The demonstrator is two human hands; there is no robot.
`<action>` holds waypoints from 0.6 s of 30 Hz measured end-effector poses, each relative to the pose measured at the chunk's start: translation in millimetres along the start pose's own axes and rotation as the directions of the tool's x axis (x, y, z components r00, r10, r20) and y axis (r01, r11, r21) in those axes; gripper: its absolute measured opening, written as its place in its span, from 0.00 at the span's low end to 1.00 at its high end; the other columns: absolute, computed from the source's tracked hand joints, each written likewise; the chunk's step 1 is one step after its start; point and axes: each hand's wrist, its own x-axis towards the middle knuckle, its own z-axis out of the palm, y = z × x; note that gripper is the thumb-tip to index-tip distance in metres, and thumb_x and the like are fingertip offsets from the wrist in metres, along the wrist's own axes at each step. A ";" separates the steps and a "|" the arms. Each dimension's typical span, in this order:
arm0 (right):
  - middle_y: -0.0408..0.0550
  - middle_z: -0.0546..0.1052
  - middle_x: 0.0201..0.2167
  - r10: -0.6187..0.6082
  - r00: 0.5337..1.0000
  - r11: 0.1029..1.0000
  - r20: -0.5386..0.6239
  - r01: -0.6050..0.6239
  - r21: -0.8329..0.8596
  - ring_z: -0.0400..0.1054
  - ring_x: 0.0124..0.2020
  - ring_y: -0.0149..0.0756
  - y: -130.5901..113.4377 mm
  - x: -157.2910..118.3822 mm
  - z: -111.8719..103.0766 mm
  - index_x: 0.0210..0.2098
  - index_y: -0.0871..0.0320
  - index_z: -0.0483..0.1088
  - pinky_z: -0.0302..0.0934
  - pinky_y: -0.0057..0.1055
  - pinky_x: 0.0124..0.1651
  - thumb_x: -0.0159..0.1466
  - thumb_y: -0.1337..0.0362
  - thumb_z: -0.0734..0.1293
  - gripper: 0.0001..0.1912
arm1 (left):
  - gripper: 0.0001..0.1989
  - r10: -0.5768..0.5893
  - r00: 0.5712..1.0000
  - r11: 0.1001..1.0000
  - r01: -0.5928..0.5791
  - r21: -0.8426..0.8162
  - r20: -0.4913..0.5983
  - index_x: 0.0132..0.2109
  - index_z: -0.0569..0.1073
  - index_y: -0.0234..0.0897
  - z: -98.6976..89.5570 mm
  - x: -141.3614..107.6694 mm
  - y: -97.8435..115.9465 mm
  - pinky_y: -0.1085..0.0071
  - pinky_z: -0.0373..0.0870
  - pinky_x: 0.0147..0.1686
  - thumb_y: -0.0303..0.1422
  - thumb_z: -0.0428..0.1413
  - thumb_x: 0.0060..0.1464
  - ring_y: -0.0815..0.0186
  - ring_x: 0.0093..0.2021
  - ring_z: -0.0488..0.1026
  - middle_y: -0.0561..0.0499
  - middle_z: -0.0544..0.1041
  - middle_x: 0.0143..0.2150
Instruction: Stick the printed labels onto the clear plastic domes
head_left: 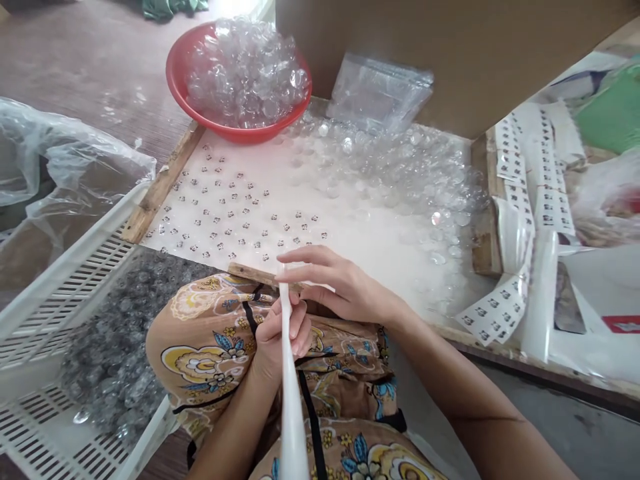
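Observation:
My left hand (284,328) is closed around a long white strip (293,393), seen nearly edge-on, that runs down over my lap. Above it, my right hand (345,283) has its fingers stretched out, with the fingertips at the strip's upper end; its thumb is hard to make out. In front of both hands lies a white board (380,250) with wooden edges. Small dark-printed pieces (245,225) are scattered over its left part. Clear round plastic pieces (400,167) are heaped on its far and right side.
A red basin (176,73) piled with clear round pieces stands at the board's far left corner. At lower left is a white slatted basket (75,283) with many clear pieces. Printed sticker strips (515,193) lie on the right edge. A cardboard sheet (450,60) rises behind.

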 end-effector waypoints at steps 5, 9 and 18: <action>0.47 0.77 0.40 0.268 0.959 0.963 -0.090 -0.269 0.005 0.72 0.41 0.36 -5.4 -12.4 4.7 0.46 0.56 0.72 0.68 0.34 0.43 0.60 0.61 0.73 0.16 | 0.17 0.275 0.927 0.951 -0.224 0.212 -0.255 0.42 0.76 0.41 5.6 9.7 -6.8 0.72 0.74 0.36 0.42 0.67 0.46 0.64 0.36 0.78 0.50 0.79 0.36; 0.40 0.76 0.28 0.456 0.883 0.890 -0.109 -0.452 0.064 0.70 0.30 0.29 5.9 -29.1 16.8 0.34 0.57 0.73 0.63 0.25 0.34 0.58 0.67 0.73 0.05 | 0.16 0.368 0.899 0.862 -0.235 0.449 -0.237 0.46 0.77 0.39 -2.6 13.8 -16.1 0.68 0.73 0.47 0.39 0.65 0.52 0.62 0.44 0.78 0.49 0.81 0.44; 0.44 0.77 0.30 0.595 0.643 0.792 -0.483 -0.571 0.216 0.69 0.29 0.31 20.2 -67.6 -27.1 0.33 0.57 0.74 0.63 0.29 0.33 0.63 0.62 0.68 0.05 | 0.21 0.356 0.896 0.756 -0.109 0.645 -0.266 0.47 0.79 0.35 -8.7 19.8 -19.9 0.71 0.76 0.37 0.42 0.65 0.50 0.62 0.38 0.77 0.48 0.81 0.40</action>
